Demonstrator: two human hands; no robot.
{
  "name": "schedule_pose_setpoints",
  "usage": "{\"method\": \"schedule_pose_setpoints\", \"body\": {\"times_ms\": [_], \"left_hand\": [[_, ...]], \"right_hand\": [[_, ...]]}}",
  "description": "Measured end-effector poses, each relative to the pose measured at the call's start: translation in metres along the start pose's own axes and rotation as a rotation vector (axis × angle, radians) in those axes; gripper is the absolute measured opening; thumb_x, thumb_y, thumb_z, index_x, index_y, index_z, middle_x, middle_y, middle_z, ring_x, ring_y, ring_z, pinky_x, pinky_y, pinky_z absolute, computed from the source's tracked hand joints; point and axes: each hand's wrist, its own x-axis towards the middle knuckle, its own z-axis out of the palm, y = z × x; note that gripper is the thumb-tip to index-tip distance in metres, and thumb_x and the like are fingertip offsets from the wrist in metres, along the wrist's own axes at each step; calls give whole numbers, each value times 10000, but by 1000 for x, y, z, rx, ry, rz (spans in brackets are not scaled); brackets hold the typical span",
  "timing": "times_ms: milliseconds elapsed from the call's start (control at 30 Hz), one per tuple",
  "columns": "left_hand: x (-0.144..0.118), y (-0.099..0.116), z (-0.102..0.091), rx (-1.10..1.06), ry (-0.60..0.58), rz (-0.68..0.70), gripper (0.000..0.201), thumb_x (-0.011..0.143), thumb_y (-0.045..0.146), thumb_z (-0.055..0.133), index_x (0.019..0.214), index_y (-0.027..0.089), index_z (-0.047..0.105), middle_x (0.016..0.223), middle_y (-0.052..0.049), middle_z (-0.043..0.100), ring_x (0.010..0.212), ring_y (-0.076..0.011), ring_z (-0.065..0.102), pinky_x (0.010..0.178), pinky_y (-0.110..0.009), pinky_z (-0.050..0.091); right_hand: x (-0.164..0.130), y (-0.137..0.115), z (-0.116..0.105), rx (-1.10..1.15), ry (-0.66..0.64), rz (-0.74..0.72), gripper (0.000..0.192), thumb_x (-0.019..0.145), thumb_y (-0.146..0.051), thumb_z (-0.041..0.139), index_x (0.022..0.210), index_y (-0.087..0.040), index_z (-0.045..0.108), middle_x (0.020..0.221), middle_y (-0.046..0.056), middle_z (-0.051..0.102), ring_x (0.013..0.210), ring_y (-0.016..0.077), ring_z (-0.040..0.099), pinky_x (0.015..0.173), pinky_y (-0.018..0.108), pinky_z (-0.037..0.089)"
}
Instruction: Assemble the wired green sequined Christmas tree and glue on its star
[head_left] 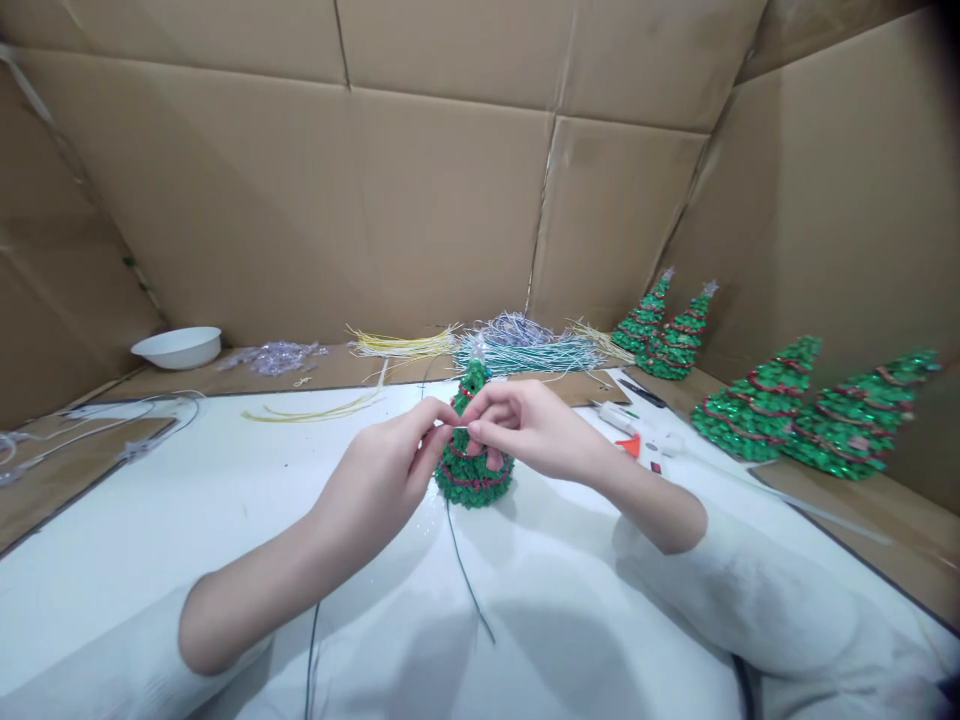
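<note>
A small green glitter Christmas tree [474,478] with red garland stands upright on the white table [187,520]. My left hand [390,470] and my right hand [525,425] meet in front of its middle, fingertips pinched together on a thin pale wire [454,427]. My right hand's lower fingers rest against the tree. A dark thin wire [469,580] trails from under the tree toward me.
Several finished green trees [757,400] lie and stand at the right. Bundles of yellow [401,345] and teal wires [525,350] lie behind, with a white bowl [178,346] at the back left. A glue tube [619,418] is right of my hands. Cardboard walls surround the table.
</note>
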Motion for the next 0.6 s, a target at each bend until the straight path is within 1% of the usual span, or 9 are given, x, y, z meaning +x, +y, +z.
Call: {"method": "schedule_pose_setpoints", "body": {"times_ms": [33, 100, 200, 300, 367, 433, 500, 600], "left_hand": [[1, 0, 1, 30, 2, 35, 151, 910, 285, 410, 938, 229, 547, 614, 58, 538, 485, -94, 417, 516, -205, 319], [2, 2, 2, 60, 2, 85, 144, 902, 270, 429, 920, 225, 565, 646, 48, 572, 506, -94, 448, 527, -201, 331], [4, 5, 0, 54, 11, 97, 149, 896, 264, 435, 895, 215, 575, 649, 42, 598, 507, -92, 469, 523, -200, 340], [6, 8, -5, -8, 12, 26, 173, 889, 311, 447, 857, 204, 578, 609, 42, 604, 485, -92, 477, 504, -206, 346], [7, 9, -8, -90, 0, -33, 198, 878, 353, 463, 838, 197, 579, 590, 36, 609, 486, -99, 493, 489, -209, 351], [8, 9, -10, -186, -24, -72, 210, 865, 375, 484, 829, 190, 578, 585, 28, 615, 483, -100, 499, 471, -208, 352], [8, 10, -11, -260, -59, -100, 210, 860, 378, 495, 826, 188, 578, 585, 28, 619, 469, -91, 491, 459, -203, 347], [9, 11, -11, -281, -70, -116, 200, 861, 370, 498, 817, 192, 578, 579, 36, 617, 465, -82, 482, 460, -197, 339]], "right_hand": [[0, 1, 3, 21, 25, -7, 26, 790, -177, 526, 812, -165, 523, 688, 20, 658, 513, 92, 582, 472, 205, 451], [0, 2, 7, 64, 66, -27, 71, 792, -199, 542, 816, -180, 478, 677, 13, 661, 516, 96, 591, 463, 198, 450], [-2, 0, 6, 78, 85, -58, 132, 784, -228, 579, 847, -183, 473, 673, 7, 658, 550, 104, 609, 488, 201, 465], [-4, -4, -2, 36, 9, -29, 169, 735, -214, 637, 844, -165, 518, 658, 1, 637, 555, 102, 595, 508, 213, 473], [-5, -6, -6, 15, -34, 7, 155, 718, -181, 641, 837, -151, 546, 675, 9, 636, 560, 101, 591, 522, 225, 484], [-5, -7, -7, 14, -33, 21, 125, 731, -168, 618, 840, -145, 561, 694, 19, 640, 563, 101, 593, 531, 232, 490], [-5, -7, -5, 17, -11, 5, 107, 750, -182, 602, 844, -147, 566, 691, 18, 635, 549, 97, 583, 517, 227, 480], [-4, -5, -1, 8, 19, -41, 83, 767, -204, 589, 826, -149, 568, 685, 18, 628, 533, 92, 571, 491, 217, 462]]}}
